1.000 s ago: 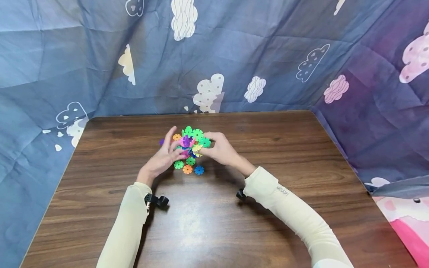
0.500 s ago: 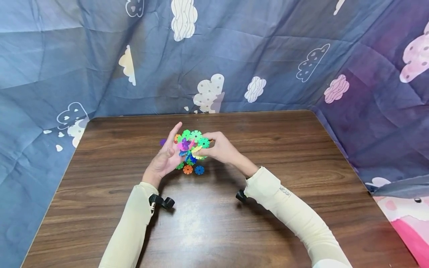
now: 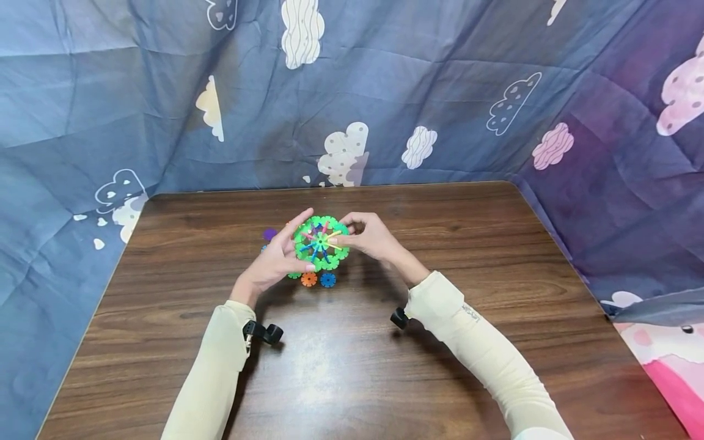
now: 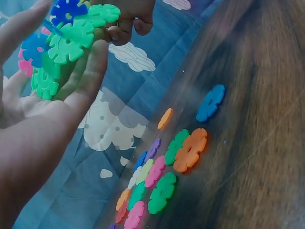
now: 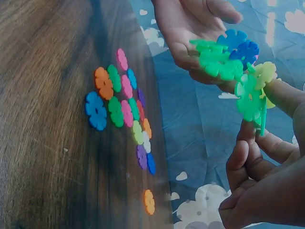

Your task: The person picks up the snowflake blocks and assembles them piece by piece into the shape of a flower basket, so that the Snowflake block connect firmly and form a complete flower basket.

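Note:
A wheel of green notched flower discs (image 3: 330, 264), with pink, blue, purple and yellow disc spokes, is held up above the table. My right hand (image 3: 375, 237) pinches its right side; in the right wrist view the thumb presses a yellow disc (image 5: 265, 74) and fingertips lie behind a green disc (image 5: 249, 98). My left hand (image 3: 275, 260) is spread about the left side, palm toward the wheel. In the left wrist view its long fingers reach under the green discs (image 4: 71, 42), and the thumb stands apart from them. Part of the left fingers is hidden behind the wheel.
Loose flower discs lie on the wooden table (image 3: 440, 232) below the wheel, among them an orange disc (image 3: 309, 279), a blue disc (image 3: 328, 280) and a purple disc (image 3: 269, 234). A cloud-patterned cloth (image 3: 247, 122) hangs behind the table.
The wheel has turned so its round face with radiating spokes shows toward the head camera. My left hand has shifted right, closer round its left side; the right hand keeps its pinch.

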Available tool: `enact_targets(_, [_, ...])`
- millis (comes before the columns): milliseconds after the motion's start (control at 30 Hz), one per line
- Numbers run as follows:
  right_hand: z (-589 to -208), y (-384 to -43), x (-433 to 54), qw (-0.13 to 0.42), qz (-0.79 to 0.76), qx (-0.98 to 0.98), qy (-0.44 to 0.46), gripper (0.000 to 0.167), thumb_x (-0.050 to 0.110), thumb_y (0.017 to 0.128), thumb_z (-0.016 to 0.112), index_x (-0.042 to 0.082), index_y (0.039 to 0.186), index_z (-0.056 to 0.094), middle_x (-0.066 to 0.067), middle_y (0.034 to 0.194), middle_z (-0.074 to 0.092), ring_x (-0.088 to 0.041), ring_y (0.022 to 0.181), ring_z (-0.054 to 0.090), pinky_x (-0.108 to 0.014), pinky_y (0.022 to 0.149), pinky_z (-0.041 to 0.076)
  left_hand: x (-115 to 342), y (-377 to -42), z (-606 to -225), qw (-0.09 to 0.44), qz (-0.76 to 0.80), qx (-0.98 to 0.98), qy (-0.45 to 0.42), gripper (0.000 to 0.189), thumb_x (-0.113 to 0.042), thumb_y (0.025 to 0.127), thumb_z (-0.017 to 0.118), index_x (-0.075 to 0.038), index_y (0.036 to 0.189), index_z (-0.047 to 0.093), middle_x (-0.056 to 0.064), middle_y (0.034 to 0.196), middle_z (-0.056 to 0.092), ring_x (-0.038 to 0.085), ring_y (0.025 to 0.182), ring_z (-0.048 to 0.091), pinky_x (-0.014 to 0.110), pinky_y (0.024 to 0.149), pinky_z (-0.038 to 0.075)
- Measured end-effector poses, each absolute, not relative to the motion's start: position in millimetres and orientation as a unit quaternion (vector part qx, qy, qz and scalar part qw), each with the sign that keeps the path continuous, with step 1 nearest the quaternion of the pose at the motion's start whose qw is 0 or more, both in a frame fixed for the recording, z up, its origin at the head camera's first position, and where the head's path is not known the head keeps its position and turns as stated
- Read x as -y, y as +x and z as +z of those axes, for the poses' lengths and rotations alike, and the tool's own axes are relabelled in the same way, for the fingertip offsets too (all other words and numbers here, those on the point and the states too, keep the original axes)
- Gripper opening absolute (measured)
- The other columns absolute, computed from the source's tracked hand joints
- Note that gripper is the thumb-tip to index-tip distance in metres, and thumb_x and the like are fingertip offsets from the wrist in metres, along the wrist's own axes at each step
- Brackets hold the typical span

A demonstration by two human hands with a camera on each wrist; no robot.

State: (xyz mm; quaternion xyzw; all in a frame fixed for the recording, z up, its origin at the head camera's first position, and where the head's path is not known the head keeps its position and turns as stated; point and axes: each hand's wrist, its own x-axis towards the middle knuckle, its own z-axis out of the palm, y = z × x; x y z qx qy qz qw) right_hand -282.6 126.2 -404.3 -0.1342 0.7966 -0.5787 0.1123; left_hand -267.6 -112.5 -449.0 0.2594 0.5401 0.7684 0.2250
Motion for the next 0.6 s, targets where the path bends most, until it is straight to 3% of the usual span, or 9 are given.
enact_targets(100, [-406,-285,-128,0.130,-0.579,-0.793,-0.135,0.023,0.011,0.085,0.078,0.000,0.103,0.070,0.002,0.074,0.063,-0.011,0.069,0.055,-0.023,0.060,0.045,111,-268,-449,0.227,0.747,-0.571,0.254,0.103,0.018,0.083,0.067,-0.027,0.160,0.016,0.005,0.144,0.050,0.006,0.061,0.060,0.021,0.064,0.055])
enact_targets(200, [-408,-288,-130,0.137,-0.573,-0.795,-0.143,0.021,0.011,0.086,0.078,0.000,0.103,0.071,0.002,0.073,0.061,-0.012,0.068,0.052,-0.023,0.060,0.044,111,-268,-449,0.229,0.741,-0.583,0.244,0.101,0.016,0.083,0.068,-0.025,0.160,0.018,-0.003,0.108,0.069,0.005,0.044,0.043,0.019,0.056,0.050])
enact_targets(300, [-410,-292,-130,0.133,-0.564,-0.801,-0.152,0.021,0.011,0.086,0.078,0.000,0.103,0.072,0.002,0.073,0.058,-0.013,0.068,0.048,-0.023,0.059,0.041,110,-269,-450,0.230,0.749,-0.577,0.230,0.097,0.017,0.082,0.067,-0.018,0.159,0.021,-0.002,0.097,0.072,0.004,0.055,0.055,0.019,0.063,0.054])
enact_targets(433, [-413,-297,-127,0.124,-0.554,-0.808,-0.156,0.024,0.013,0.087,0.077,0.000,0.106,0.073,0.002,0.077,0.060,-0.012,0.070,0.049,-0.023,0.061,0.041,108,-270,-451,0.217,0.770,-0.562,0.211,0.089,0.022,0.082,0.062,-0.010,0.156,0.025,0.002,0.128,0.060,0.010,0.093,0.070,0.025,0.081,0.059])
enact_targets(600, [-415,-303,-122,0.121,-0.548,-0.812,-0.160,0.028,0.016,0.088,0.076,0.001,0.112,0.072,0.000,0.083,0.064,-0.013,0.076,0.054,-0.023,0.066,0.045,109,-270,-454,0.185,0.781,-0.568,0.184,0.081,0.023,0.084,0.058,-0.009,0.152,0.028,0.006,0.126,0.058,0.011,0.094,0.070,0.025,0.081,0.059])
